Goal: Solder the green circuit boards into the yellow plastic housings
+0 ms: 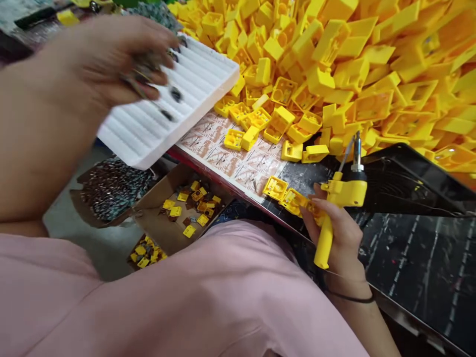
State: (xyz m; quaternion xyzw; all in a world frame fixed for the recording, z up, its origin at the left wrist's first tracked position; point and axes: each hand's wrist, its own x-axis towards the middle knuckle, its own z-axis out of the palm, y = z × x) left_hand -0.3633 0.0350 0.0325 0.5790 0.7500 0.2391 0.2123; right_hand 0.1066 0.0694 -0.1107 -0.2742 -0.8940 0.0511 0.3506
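My left hand [126, 59] is over a white ridged foam tray [201, 74], smeared by motion. Its fingers are curled round a few thin wires with small dark ends [167, 115], whose exact kind is too blurred to tell. At the table's edge, my right hand [344, 233] is closed on a yellow pistol-shaped soldering gun [344, 193], its metal tip pointing up and away. Right by my right fingertips lie small open yellow plastic cases [275, 187], in a row; the fingers partly cover the nearest one.
A large heap of yellow plastic cases [282, 44] covers the far side of the table. A black tray-like panel [405, 173] lies at the right. Below the edge stand a cardboard box [156, 218] with yellow pieces and a bag of small dark parts [111, 191].
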